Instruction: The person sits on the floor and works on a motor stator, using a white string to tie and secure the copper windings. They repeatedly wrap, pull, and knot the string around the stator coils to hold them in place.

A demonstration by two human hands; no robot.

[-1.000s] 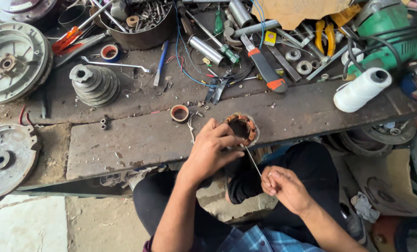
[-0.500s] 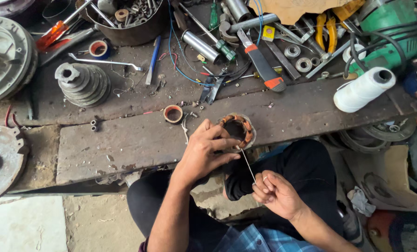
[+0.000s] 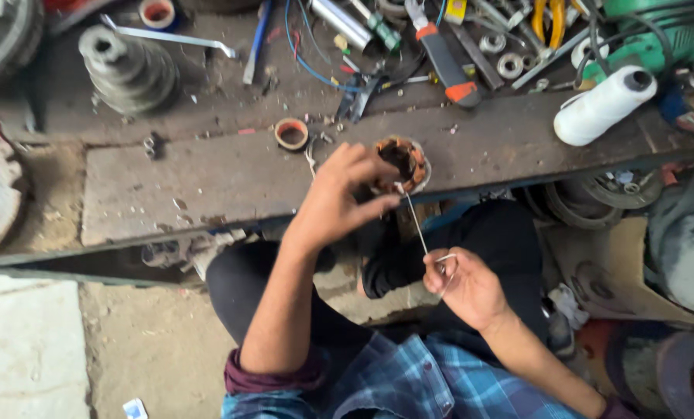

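Note:
A small round motor stator [image 3: 406,161] with copper-coloured windings rests at the front edge of the wooden workbench [image 3: 192,182]. My left hand [image 3: 345,195] grips its rim, fingers curled over the left side. A thin white thread [image 3: 417,225] runs taut from the stator down to my right hand [image 3: 463,287], which pinches it in closed fingers above my lap.
A white thread spool [image 3: 605,105] lies right on the bench. A small tape ring [image 3: 291,133] sits left of the stator. A stepped pulley [image 3: 126,68], an orange-handled tool [image 3: 445,62], pliers, washers and wires crowd the back. Metal discs lie under the bench at right.
The view has shifted, so the bench sits higher in the frame. My right hand has drawn the thread further down and away from the stator. My left hand stays on the stator.

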